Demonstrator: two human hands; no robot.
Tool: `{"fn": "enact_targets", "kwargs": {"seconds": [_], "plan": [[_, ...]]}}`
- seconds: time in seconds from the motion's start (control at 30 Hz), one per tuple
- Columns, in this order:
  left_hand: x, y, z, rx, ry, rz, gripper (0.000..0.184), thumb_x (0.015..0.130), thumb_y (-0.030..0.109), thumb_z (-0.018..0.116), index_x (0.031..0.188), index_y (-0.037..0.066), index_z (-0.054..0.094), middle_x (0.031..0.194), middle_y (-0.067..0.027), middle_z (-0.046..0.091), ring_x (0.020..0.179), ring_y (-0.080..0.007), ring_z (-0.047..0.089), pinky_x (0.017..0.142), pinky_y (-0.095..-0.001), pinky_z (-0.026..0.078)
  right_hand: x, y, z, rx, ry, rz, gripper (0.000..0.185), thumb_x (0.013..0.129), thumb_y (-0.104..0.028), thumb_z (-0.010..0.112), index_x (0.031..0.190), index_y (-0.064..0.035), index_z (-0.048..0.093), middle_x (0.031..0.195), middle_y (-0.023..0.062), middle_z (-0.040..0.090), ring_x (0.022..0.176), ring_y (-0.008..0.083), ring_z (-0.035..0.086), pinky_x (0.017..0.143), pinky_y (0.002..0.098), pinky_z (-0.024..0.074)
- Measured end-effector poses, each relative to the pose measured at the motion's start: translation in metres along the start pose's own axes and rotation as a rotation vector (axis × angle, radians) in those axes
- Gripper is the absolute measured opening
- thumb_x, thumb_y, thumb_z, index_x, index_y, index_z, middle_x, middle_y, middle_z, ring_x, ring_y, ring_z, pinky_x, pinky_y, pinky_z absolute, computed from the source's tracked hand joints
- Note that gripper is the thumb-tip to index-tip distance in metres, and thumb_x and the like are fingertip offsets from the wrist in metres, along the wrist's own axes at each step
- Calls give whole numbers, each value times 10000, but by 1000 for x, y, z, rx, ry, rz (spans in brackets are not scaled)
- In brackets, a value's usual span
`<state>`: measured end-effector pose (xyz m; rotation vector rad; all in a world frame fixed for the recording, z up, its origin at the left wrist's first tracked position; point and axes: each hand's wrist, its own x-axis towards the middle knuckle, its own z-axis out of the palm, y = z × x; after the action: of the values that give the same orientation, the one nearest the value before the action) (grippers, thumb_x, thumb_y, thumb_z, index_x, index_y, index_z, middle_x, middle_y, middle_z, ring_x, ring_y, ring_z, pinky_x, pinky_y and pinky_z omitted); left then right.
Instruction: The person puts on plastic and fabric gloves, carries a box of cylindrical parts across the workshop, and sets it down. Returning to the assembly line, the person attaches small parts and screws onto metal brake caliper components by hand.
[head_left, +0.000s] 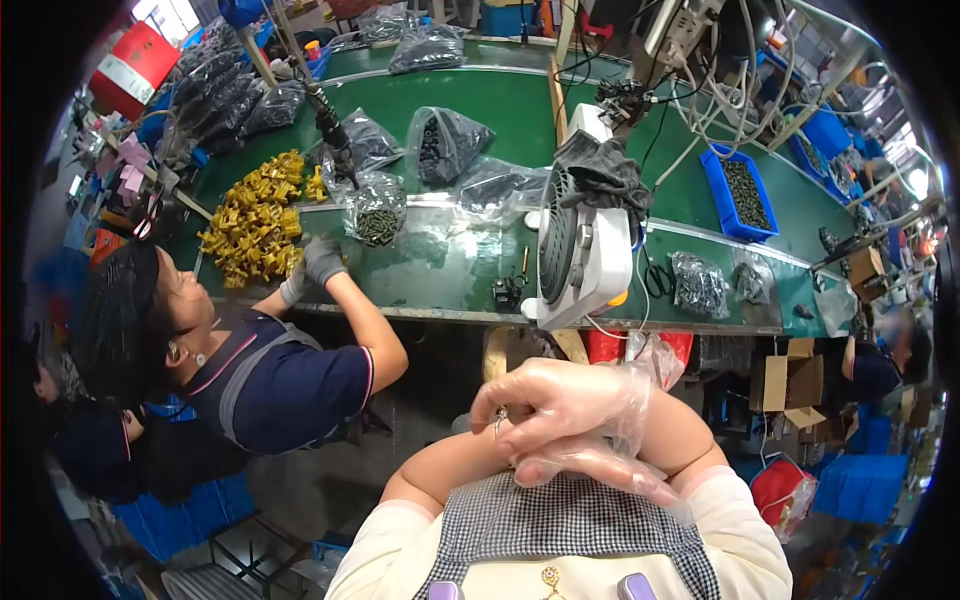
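From where I stand, the worker's two hands are crossed in front of the apron (560,520), short of the bench (450,314). The right hand (545,400) lies uppermost, fingers loosely bent over the left wrist, with nothing seen in its grasp. The left hand (600,466) is underneath, nearly flat, fingers reaching out past the right wrist; I see nothing held there either, though its palm is partly hidden. Clear film (632,405) bunches at the right wrist and shows loose about the left fingers.

The nearest thing on the bench is the fan (590,270), at the near edge about midway along, a dark glove (605,172) draped over its top. Right of it, near the same edge, sit the scissors (657,281) and a bag (700,286) of dark parts.

If this pause is for the film, I'd smooth it from fingertips to wrist with a light pull, since it looks thin enough to tear, and slack tips would dull the feel of small parts. I'd keep the elbows in too: a co-worker (290,385) is bent over the yellow parts (255,220) towards the bench's left end.
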<state>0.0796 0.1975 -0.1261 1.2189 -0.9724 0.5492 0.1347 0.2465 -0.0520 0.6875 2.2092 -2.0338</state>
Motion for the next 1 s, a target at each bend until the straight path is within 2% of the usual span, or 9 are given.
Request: {"fn": "enact_targets", "kwargs": {"seconds": [0.2, 0.33, 0.47, 0.57, 0.67, 0.77, 0.87, 0.93, 1.0], "plan": [[1, 22, -11, -137, -96, -237, 969, 723, 787, 387, 1332, 34, 408, 1371, -401, 154, 1286, -546, 150, 963, -643, 176, 50, 27, 9, 82, 48, -28, 253, 762, -177, 657, 949, -10, 630, 797, 87, 646, 714, 135, 601, 672, 271, 484], [5, 32, -7, 146, 40, 65, 849, 778, 697, 457, 1267, 3, 473, 1315, -341, 333, 1233, -462, 331, 958, -583, 245, 68, 58, 13, 248, 51, -12, 175, 774, -132, 647, 897, -7, 641, 795, 39, 640, 733, 86, 569, 670, 237, 470], [6, 47, 1, 166, 90, -191, 873, 769, 672, 514, 1210, -81, 484, 1092, -226, 586, 1028, -327, 573, 984, -509, 273, 78, 67, 32, 483, -58, 59, 144, 778, -119, 644, 873, -11, 640, 770, -5, 612, 725, 59, 537, 667, 212, 442], [-2, 22, 15, -248, 165, 161, 926, 736, 628, 590, 1286, -86, 373, 1121, -209, 567, 975, -310, 587, 952, -478, 334, 77, 73, 36, 621, -59, 63, 141, 774, -125, 644, 862, -16, 641, 773, -3, 608, 741, 63, 536, 679, 216, 439], [-9, 16, 19, -434, 443, 179, 906, 697, 523, 688, 1320, -38, 345, 1216, -230, 482, 1033, -323, 549, 886, -425, 424, 72, 58, 38, 523, -32, 99, 136, 768, -124, 645, 856, -20, 644, 756, 1, 607, 735, 70, 538, 674, 227, 445], [-28, 13, -2, -617, 424, 482, 734, 767, 371, 679, 1315, -3, 366, 1291, -250, 391, 1129, -355, 483, 809, -395, 486, 61, 71, 1, -299, 418, -83, 167, 748, -196, 623, 865, -77, 643, 778, 128, 624, 735, 241, 610, 688, 338, 489], [-28, 62, 14, -337, 763, 235, 606, 755, 310, 696, 1256, 58, 465, 1324, -227, 361, 1197, -379, 420, 875, -419, 466, 42, 45, -79, -1182, 1203, -24, 182, 715, -187, 640, 778, -35, 564, 794, 144, 544, 776, 314, 563, 683, 394, 492], [-27, 72, 13, 190, 829, -79, 469, 749, 210, 685, 1163, 47, 537, 1337, -203, 365, 1235, -351, 380, 954, -423, 398, 34, 39, -123, -1434, 1227, 204, 155, 722, -174, 632, 787, -47, 571, 831, 137, 558, 834, 316, 565, 683, 404, 498], [-32, 66, 0, 820, 754, -331, 424, 753, 158, 663, 1138, 28, 546, 1338, -198, 369, 1242, -329, 375, 975, -414, 373, 32, 52, -149, -1419, 1135, 527, 353, 665, -250, 730, 923, -77, 563, 966, 142, 537, 900, 316, 539, 729, 390, 491]]}}
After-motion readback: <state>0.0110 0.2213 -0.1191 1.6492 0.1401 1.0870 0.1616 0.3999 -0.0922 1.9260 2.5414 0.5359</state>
